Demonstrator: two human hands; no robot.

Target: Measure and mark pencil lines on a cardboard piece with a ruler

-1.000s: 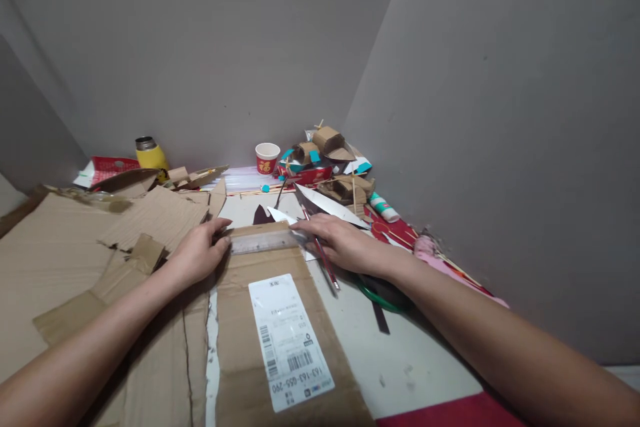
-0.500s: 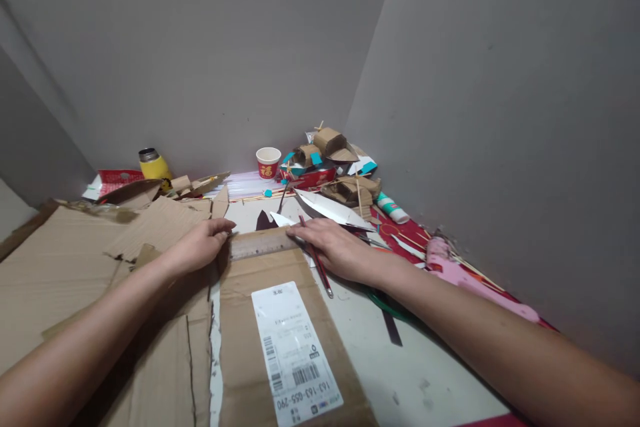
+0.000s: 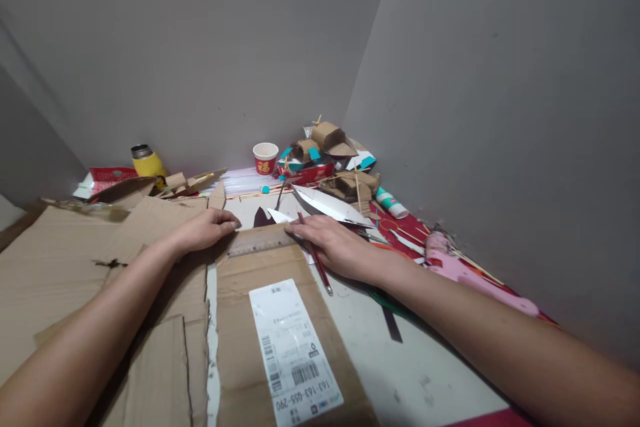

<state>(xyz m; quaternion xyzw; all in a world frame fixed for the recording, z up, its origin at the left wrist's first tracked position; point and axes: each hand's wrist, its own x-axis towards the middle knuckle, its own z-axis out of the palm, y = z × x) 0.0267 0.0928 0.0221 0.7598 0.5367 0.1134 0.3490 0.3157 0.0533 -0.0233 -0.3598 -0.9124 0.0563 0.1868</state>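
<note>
A clear ruler [image 3: 263, 242] lies across the far end of a brown cardboard piece [image 3: 240, 307], which bears a white shipping label [image 3: 295, 347]. My left hand [image 3: 207, 230] is closed at the ruler's left end, its fingertips at the far corner; its thumb is partly hidden. At the right end, my right hand [image 3: 333, 243] rests with its fingertips on the ruler. A dark red pencil [image 3: 319, 260] sits in that hand, its end pointing toward me. Just beyond the ruler are a dark cut piece [image 3: 261, 217] and a pointed white paper piece [image 3: 278, 216].
Loose cardboard sheets [image 3: 45, 260] cover the left side. At the back stand a yellow bottle [image 3: 148, 163], a red-and-white paper cup [image 3: 265, 160] and cardboard models [image 3: 327, 140]. A white-and-green tube [image 3: 393, 203] and a pink glue gun [image 3: 475, 283] lie along the right wall.
My left hand has shifted slightly along the ruler's left end, its fingers now more bunched. The right hand, pencil and ruler stay nearly in place; the view has moved slightly.
</note>
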